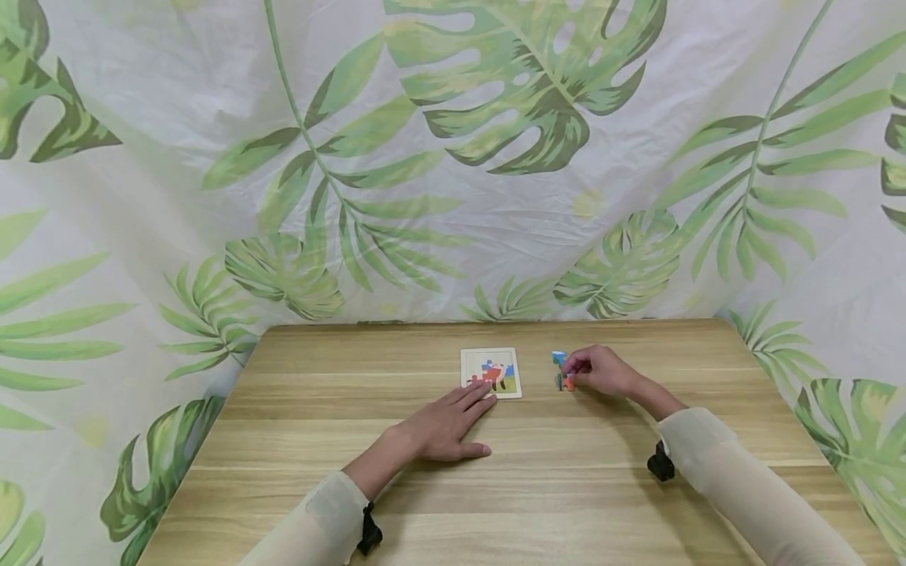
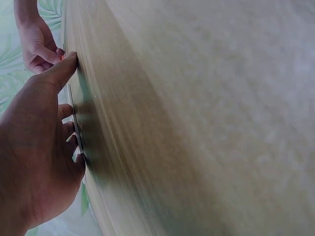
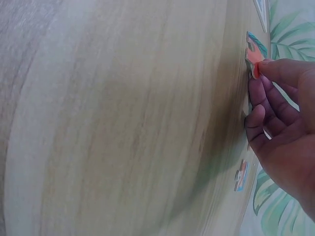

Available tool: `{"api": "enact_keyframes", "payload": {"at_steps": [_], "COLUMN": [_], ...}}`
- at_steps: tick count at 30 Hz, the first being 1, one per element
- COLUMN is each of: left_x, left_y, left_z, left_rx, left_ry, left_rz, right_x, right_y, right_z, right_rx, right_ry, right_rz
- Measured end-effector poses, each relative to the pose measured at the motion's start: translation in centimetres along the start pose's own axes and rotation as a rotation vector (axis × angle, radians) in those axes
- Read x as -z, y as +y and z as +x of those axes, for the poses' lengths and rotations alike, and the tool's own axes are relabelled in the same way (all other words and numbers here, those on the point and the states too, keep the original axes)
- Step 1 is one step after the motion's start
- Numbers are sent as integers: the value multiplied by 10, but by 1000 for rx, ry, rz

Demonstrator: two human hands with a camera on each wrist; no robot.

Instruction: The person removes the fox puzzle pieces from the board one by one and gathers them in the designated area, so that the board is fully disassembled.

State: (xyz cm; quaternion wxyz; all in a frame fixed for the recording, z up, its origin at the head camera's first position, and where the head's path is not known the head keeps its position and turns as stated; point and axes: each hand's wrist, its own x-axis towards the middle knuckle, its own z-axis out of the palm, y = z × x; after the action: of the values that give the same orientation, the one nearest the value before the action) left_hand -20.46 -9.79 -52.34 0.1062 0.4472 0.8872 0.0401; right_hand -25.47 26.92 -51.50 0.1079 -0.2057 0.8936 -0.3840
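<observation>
A square jigsaw puzzle board with a white border lies on the table, a red animal picture partly filled in. My left hand rests with straight, spread fingers at its lower left edge, fingertips on the board. To the right of the board, my right hand pinches an orange and teal puzzle piece between thumb and fingers. A blue and green piece is beside its fingertips. In the right wrist view, another small piece with blue and red lies on the table below the hand.
The wooden table reaches back to a white cloth printed with green leaves. Black wrist cameras hang under both sleeves, one at the left and one at the right.
</observation>
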Motion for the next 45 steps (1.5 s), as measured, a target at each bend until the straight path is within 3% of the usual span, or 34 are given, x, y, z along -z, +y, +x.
{"api": "enact_keyframes", "payload": {"at_steps": [10,19,29,45], "left_x": [-2,-1,1,1], "left_y": [-1,0,0,1], "left_z": [1,1,2,3], "left_rx": [19,34,7,15], "left_ry": [-17,-39,-6,-14], "left_rz": [-16,-12,19,40], "right_x": [-3,-8,-17,-38], "right_y": [4,-6,-25,-50], "right_z": [-1,3,22,57], "right_rx": [42,96,123,197], "right_ry": [32,65,22,-18], "right_rz": [-55,-85,-89,-58]}}
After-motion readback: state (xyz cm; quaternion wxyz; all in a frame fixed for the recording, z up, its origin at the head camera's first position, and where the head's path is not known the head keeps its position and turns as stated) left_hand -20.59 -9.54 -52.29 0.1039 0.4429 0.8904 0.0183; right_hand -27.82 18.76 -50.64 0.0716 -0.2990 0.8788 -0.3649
